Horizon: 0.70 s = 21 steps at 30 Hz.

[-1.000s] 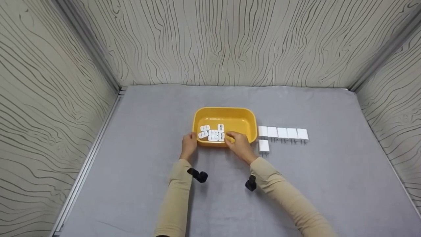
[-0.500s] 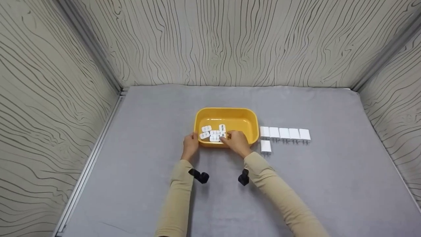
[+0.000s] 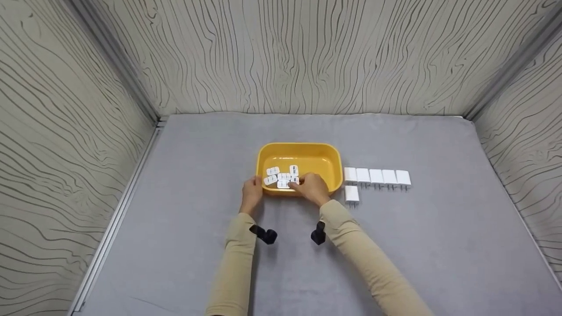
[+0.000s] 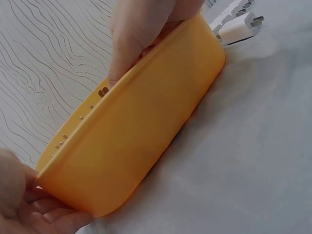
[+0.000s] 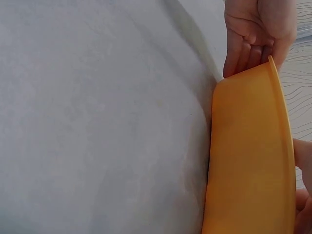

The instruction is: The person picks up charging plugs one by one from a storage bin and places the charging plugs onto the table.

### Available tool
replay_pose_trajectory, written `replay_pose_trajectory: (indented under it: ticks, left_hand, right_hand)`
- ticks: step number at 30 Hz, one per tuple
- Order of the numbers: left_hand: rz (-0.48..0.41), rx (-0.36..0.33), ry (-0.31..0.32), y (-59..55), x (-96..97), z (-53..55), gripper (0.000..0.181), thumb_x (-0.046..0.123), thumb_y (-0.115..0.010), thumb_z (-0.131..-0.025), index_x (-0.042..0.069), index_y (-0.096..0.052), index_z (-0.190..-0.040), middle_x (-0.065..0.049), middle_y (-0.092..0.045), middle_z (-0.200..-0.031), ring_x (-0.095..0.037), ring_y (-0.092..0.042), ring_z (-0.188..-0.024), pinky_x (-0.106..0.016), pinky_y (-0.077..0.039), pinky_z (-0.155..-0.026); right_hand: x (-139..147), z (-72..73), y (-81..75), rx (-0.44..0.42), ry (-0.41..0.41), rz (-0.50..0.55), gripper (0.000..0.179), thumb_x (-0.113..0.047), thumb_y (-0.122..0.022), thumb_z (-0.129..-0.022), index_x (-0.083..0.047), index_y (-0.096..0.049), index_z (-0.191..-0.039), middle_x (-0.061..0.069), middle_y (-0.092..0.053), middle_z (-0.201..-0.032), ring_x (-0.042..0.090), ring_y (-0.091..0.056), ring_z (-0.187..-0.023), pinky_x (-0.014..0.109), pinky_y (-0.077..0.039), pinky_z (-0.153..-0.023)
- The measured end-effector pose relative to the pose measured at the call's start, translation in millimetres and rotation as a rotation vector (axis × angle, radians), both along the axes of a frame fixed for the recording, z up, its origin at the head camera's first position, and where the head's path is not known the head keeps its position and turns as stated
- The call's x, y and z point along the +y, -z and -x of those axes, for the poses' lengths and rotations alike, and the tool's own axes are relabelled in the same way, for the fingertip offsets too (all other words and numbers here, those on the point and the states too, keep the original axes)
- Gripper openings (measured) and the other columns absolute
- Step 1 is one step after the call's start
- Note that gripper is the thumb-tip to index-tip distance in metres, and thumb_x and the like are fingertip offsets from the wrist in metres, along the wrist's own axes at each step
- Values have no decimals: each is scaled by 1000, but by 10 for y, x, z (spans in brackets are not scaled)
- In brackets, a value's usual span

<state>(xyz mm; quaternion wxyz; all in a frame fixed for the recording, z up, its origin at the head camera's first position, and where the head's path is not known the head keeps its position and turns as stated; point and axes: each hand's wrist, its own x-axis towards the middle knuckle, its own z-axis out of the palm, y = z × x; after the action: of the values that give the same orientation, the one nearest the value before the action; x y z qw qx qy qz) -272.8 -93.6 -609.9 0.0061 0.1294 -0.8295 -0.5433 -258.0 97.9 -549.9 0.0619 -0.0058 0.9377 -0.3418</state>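
Note:
A yellow plastic basin (image 3: pixel 303 146) stands on the grey cloth, holding several white plug chargers (image 3: pixel 273 170) grouped in its near left part. My left hand (image 3: pixel 251 193) grips the basin's left end; in the left wrist view its thumb is at the rim and its fingers lie against the outer wall (image 4: pixel 131 131). Reaching over the near rim, my right hand (image 3: pixel 312 188) pinches a charger (image 3: pixel 295 179) at the right of the group, partly covered by the fingers. In the right wrist view the basin wall hides those fingertips.
Right of the basin, several white chargers (image 3: pixel 376 176) lie side by side in a row, prongs toward me. One more charger (image 3: pixel 351 193) lies just below the row's left end. Patterned panels (image 3: pixel 290 57) enclose the table's back and sides.
My right hand has moved left inside the basin, from beside the chargers onto the rightmost near one. The left hand stays on the basin, and the chargers outside lie as before.

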Motion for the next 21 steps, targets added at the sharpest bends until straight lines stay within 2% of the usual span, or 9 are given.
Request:
replay_pose_trajectory:
  ticks: [1, 3, 5, 6, 10, 12, 13, 16, 21]
  left_hand:
    - [21, 43, -4, 188, -20, 81, 41, 31, -38, -102, 8, -59, -75, -2, -50, -69, -14, -44, -65, -29, -38, -60]
    - [41, 110, 11, 463, -62, 200, 44, 37, -37, -102, 12, -55, -69, 1, -46, -65, -14, -41, -61, -29, -35, -56]
    - [51, 91, -2, 604, -41, 289, 44, 36, -38, -102, 13, -51, -67, 1, -41, -63, -15, -38, -58, -31, -32, -54]
    - [34, 60, 4, 478, -27, 240, 42, 33, -39, -102, 11, -52, -68, 0, -41, -64, -15, -38, -60, -30, -32, -56]
    - [-4, -58, 12, -153, 65, -44, 33, 18, -41, -101, 4, -52, -73, -2, -40, -67, -16, -40, -64, -28, -33, -58]
    - [0, -63, 12, -301, 91, -128, 32, 16, -40, -101, 5, -51, -73, -1, -39, -67, -14, -39, -65, -25, -32, -58]
    - [7, -69, 10, -355, 105, -157, 32, 16, -40, -102, 5, -51, -73, 0, -39, -67, -14, -39, -65, -24, -32, -58]
    - [21, -71, 8, -421, 119, -198, 33, 17, -39, -102, 7, -49, -73, 1, -38, -68, -13, -38, -66, -22, -31, -59]
    - [-7, -77, 8, -413, 97, -186, 33, 19, -38, -103, 6, -52, -76, 1, -39, -69, -13, -39, -67, -22, -32, -60]
  right_hand:
    - [0, 3, 1, 3, -1, -6, 34, -38, -74, -82, -4, -71, -76, 1, -58, -67, 13, -44, -63, 24, -32, -58]
    - [1, 7, 1, 6, -3, -10, 34, -37, -74, -82, -4, -71, -76, 1, -59, -68, 13, -44, -63, 24, -32, -58]
    - [4, 8, 2, -2, -1, -10, 34, -37, -74, -82, -4, -72, -78, 2, -61, -70, 13, -45, -64, 24, -32, -59]
    - [7, 8, 1, -9, 0, -2, 33, -36, -74, -82, -3, -72, -80, 2, -62, -71, 13, -45, -64, 23, -33, -59]
    - [20, 4, 1, -45, 6, 17, 33, -35, -74, -83, -1, -73, -86, 4, -64, -75, 13, -47, -65, 22, -34, -59]
    - [26, 3, 0, -60, 10, 23, 34, -34, -74, -83, -1, -73, -87, 4, -64, -76, 13, -47, -66, 22, -34, -60]
    - [28, 4, -1, -65, 12, 23, 34, -34, -74, -83, -1, -73, -88, 5, -64, -77, 13, -47, -67, 22, -34, -60]
    - [29, 9, -7, -66, 13, 24, 33, -34, -74, -83, -1, -73, -89, 6, -67, -79, 13, -48, -68, 23, -36, -61]
    - [25, 17, -22, -42, -3, 30, 32, -33, -74, -83, -1, -73, -87, 11, -71, -84, 13, -49, -68, 24, -38, -62]
